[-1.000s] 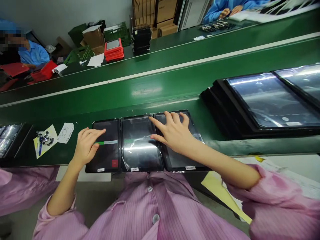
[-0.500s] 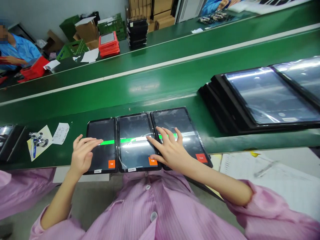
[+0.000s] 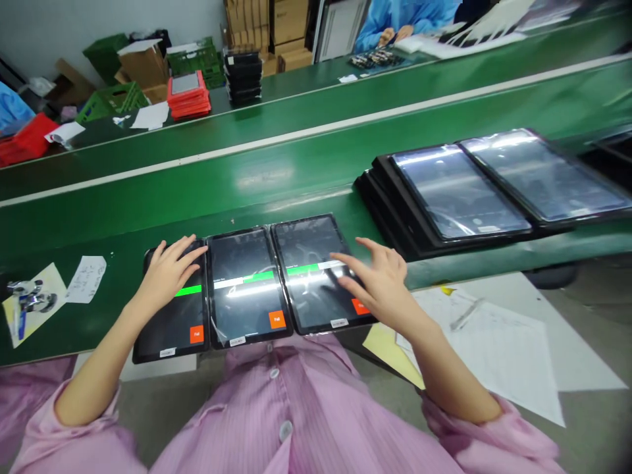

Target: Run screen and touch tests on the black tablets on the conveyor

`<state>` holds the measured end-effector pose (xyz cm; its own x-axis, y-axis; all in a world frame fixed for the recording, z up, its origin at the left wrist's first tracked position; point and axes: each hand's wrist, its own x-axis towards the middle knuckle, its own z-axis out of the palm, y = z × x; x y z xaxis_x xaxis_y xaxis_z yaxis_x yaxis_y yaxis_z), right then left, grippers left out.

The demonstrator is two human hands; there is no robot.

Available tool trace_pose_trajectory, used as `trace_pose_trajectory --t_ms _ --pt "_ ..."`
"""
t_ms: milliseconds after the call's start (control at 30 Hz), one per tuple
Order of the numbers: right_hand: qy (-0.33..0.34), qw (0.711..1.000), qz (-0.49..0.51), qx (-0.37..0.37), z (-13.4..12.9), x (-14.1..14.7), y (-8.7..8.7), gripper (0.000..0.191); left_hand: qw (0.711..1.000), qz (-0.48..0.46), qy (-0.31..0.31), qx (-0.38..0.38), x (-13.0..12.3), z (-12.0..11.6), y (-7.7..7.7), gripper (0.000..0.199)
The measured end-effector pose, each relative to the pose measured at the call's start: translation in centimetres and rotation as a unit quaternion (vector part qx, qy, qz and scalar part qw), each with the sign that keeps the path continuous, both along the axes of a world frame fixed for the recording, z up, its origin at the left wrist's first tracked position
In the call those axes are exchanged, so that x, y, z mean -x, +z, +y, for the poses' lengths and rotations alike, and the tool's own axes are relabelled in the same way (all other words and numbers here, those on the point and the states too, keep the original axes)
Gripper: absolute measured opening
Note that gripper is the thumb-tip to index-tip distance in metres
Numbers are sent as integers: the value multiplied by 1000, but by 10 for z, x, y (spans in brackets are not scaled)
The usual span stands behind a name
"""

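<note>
Three black tablets lie side by side at the front edge of the green bench, each with a green bar and an orange button on screen. Over the upper part of the left tablet [image 3: 170,329] is my left hand [image 3: 166,273], fingers spread and holding nothing. The middle tablet [image 3: 247,309] has no hand over it; its bar is part green, part white. My right hand [image 3: 378,280] hovers at the right side of the right tablet [image 3: 313,299], fingers apart and empty, with the index finger near the white part of the bar.
Stacked tablets [image 3: 459,191] stand at the right. Papers [image 3: 503,336] lie at the lower right. A note [image 3: 86,280] and small metal parts [image 3: 37,299] are at the left. Across the bench are red cases [image 3: 188,97], a black stack [image 3: 243,78] and a person's blue sleeves [image 3: 424,16].
My left hand has moved up on the left tablet. My right hand has shifted right, off the middle tablet. The view has turned to the right, and the bars on the screens have changed.
</note>
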<state>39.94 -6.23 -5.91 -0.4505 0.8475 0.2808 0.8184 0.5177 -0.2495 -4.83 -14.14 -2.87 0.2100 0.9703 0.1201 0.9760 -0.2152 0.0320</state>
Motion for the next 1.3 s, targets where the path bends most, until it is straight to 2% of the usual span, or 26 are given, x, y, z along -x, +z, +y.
trace_pose_trajectory --t_ms 67,133,233,333,467,600,900,1033,1133,1233,1300 --pt "-30 995 93 19 21 -2 -4 43 999 -4 -3 42 -2 18 -2 49" --pt "-58 977 198 59 46 -4 -14 46 997 -6 3 82 -2 29 -3 53" --pt "-76 923 334 177 72 -4 -36 45 994 4 13 106 3 34 -1 52" --pt "-92 864 425 255 75 0 -51 47 992 -7 7 124 13 31 5 48" --pt "-142 818 492 263 62 5 -53 44 976 -48 -23 210 24 29 16 37" --pt "-155 807 502 270 58 6 -49 39 960 -58 -37 271 26 32 23 27" --pt "-137 832 475 251 63 1 -54 38 965 -49 -40 255 23 38 21 22" --pt "-116 832 475 263 63 2 -54 40 967 -70 -47 240 25 41 24 30" --pt "-104 820 488 279 62 3 -54 43 967 -78 -37 241 26 43 24 36" --pt "-105 800 511 296 62 5 -54 44 966 -85 -53 237 28 45 22 37" --pt "-105 800 513 292 62 6 -54 43 967 -90 -66 229 30 46 20 38"
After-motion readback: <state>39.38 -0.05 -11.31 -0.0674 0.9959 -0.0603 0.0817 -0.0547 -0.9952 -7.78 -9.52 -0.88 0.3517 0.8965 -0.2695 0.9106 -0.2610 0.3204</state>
